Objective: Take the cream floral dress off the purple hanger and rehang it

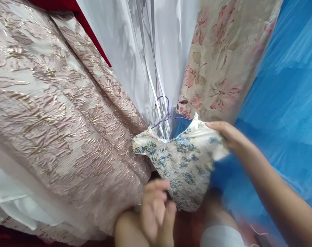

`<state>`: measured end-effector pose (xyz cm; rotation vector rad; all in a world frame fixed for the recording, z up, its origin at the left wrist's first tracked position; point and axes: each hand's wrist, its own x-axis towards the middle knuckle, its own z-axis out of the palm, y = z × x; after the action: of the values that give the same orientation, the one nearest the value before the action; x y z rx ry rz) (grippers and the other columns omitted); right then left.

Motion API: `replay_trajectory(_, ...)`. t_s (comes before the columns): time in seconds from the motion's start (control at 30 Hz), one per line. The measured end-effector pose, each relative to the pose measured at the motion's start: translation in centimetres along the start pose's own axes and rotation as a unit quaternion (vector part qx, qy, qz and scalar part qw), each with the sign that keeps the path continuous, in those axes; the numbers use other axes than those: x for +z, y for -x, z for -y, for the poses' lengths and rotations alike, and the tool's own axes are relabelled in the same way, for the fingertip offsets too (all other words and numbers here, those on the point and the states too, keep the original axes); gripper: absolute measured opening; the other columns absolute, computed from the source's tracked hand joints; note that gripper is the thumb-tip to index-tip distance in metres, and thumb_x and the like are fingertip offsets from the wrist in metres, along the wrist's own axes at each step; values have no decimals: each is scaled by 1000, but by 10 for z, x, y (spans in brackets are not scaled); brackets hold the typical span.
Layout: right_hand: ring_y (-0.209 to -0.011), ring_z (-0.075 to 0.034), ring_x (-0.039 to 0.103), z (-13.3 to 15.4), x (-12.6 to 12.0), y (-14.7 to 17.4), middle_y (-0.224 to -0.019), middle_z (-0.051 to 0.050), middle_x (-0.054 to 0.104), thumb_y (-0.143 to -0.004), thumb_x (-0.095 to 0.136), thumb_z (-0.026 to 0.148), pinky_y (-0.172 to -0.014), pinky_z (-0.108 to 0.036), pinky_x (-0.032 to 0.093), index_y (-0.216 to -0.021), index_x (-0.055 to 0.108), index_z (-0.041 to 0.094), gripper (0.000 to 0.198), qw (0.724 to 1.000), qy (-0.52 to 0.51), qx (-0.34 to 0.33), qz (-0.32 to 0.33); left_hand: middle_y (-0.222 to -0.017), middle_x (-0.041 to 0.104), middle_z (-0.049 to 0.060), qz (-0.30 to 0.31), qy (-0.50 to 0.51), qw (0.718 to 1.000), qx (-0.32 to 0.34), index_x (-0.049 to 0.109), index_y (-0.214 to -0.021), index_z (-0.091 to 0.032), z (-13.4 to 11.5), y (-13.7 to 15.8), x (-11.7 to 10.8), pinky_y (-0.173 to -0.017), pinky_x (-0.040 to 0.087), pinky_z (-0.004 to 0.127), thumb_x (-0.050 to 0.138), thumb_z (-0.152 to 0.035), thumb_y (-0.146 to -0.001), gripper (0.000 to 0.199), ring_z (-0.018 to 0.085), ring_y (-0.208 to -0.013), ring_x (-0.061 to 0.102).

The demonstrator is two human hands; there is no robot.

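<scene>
A small white top [183, 164] with a blue and yellow floral print sits on a purple wire hanger [168, 115] in the middle of the view. My right hand [220, 130] pinches this top at its right shoulder, thumb and fingers closed on the cloth. Below and nearer to me is my left hand [156, 212], slightly blurred. Its palm is turned up, the fingers are loosely bent and the thumb stands apart, with nothing held. It hovers in front of the top's lower left edge.
Pink and gold brocade fabric [89, 144] hangs on the left. White cloth with long straps [153, 61] is behind the hanger. A beige garment with pink flowers [210, 68] and blue tulle [279, 103] hang on the right. My bare knee [129, 228] shows below.
</scene>
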<state>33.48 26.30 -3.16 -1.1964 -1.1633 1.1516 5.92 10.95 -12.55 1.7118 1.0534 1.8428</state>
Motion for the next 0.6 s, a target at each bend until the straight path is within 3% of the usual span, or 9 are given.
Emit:
replay_trajectory(0.13, -71, -35, 75, -13, -7, -1, -72, -15, 76, -81, 70, 49, -67, -52, 62, -80, 73, 15, 34, 992, -57, 68, 88, -138, 54, 13, -86, -31, 996, 22, 61, -121, -23, 48, -48, 18, -112, 47, 50, 67, -29, -96, 27, 31, -135, 51)
replay_trajectory(0.23, -85, -36, 76, -15, -2, 6, -83, -16, 78, -85, 64, 51, -72, -53, 62, -89, 74, 14, 38, 989, -69, 63, 111, -138, 56, 13, -61, -64, 996, 30, 61, -123, -22, 67, -65, 20, -114, 45, 50, 63, -29, -98, 25, 29, -134, 53)
replay_trajectory(0.33, -97, -36, 75, 3, 7, 18, -97, -16, 78, -88, 63, 51, -77, -52, 61, -98, 75, 12, 42, 997, -65, 7, 52, -147, 50, 15, -28, -101, 992, 69, 57, -135, -23, 70, -72, 19, -117, 41, 52, 62, -30, -99, 37, 31, -141, 47)
replay_trajectory(0.47, -107, -38, 72, 22, 8, 47, -106, -16, 77, -90, 58, 56, -83, -55, 60, -106, 78, 17, 47, 996, 5, -81, -33, -157, 40, 15, -33, -129, 985, 108, 51, -144, -26, 63, -80, 20, -121, 35, 54, 62, -33, -99, 47, 34, -148, 38)
replay_trajectory(0.53, -102, -41, 73, 7, 8, 75, -102, -15, 78, -91, 50, 64, -81, -57, 60, -107, 79, 24, 52, 990, 52, -118, -62, -158, 41, 13, -10, -94, 990, 108, 51, -145, -26, 51, -75, 20, -123, 32, 56, 58, -36, -102, 45, 34, -150, 36)
replay_trajectory(0.6, -92, -41, 74, -28, 18, 109, -100, -12, 78, -90, 47, 70, -75, -58, 62, -110, 78, 32, 52, 983, 76, -143, -86, -162, 37, 13, 61, -17, 996, 69, 44, -152, -27, 33, -62, 18, -125, 29, 57, 53, -47, -104, 54, 34, -153, 31)
